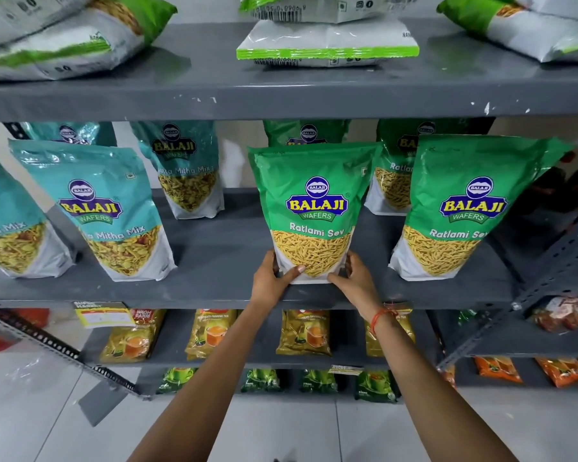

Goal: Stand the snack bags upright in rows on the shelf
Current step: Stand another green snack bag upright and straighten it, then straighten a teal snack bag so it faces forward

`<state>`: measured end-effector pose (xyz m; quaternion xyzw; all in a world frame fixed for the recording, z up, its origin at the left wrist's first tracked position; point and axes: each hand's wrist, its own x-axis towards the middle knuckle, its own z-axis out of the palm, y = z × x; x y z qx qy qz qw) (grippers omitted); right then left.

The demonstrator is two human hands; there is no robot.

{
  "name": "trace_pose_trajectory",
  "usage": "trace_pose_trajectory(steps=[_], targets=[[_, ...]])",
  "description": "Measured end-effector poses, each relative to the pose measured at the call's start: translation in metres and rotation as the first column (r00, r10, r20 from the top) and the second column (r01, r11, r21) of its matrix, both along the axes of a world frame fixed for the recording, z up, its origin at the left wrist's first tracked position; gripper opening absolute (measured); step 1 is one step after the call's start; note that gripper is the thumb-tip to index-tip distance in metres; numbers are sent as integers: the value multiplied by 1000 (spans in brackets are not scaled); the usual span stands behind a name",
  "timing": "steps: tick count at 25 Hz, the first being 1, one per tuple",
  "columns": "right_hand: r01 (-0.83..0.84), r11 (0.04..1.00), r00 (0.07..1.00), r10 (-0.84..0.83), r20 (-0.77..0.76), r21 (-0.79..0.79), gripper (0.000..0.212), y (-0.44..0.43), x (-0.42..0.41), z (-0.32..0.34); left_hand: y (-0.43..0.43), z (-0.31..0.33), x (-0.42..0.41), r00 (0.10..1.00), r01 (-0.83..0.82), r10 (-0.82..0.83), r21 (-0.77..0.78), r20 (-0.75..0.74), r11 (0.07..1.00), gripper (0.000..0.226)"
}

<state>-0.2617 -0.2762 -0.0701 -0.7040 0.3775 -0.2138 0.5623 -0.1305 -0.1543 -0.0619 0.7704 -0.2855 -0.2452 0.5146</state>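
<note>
While both hands grip its base, Ratlami Sev bag point(314, 208) stands upright.

Sev bag point(312, 211) upright at shelf point(221, 261) front, second Sev bag point(461, 208) right, mix bags point(104, 211) left (more bags point(187, 168) behind).

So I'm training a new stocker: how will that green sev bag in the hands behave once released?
The green sev bag probably stands alone: its base sits flat on the shelf. It's tall, so a nudge may tip it. The glossy film looks slippery, and both hands grip low.
</note>
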Motion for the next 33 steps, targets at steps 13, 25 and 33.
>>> trace_pose_trajectory(steps=[13, 25, 33], targets=[[471, 688, 783, -37, 621, -552, 39, 137, 126, 119, 74, 101, 51, 754, -67, 370, -498, 543, 865, 57], [15, 982, 974, 29, 225, -191, 76, 225, 274, 14, 212, 13, 239, 954, -199, 257, -316, 155, 928, 112], [-3, 1000, 990, 4, 139, -13, 52, 206, 256, -5, 207, -5, 238, 996, -87, 81, -267, -34, 960, 73]])
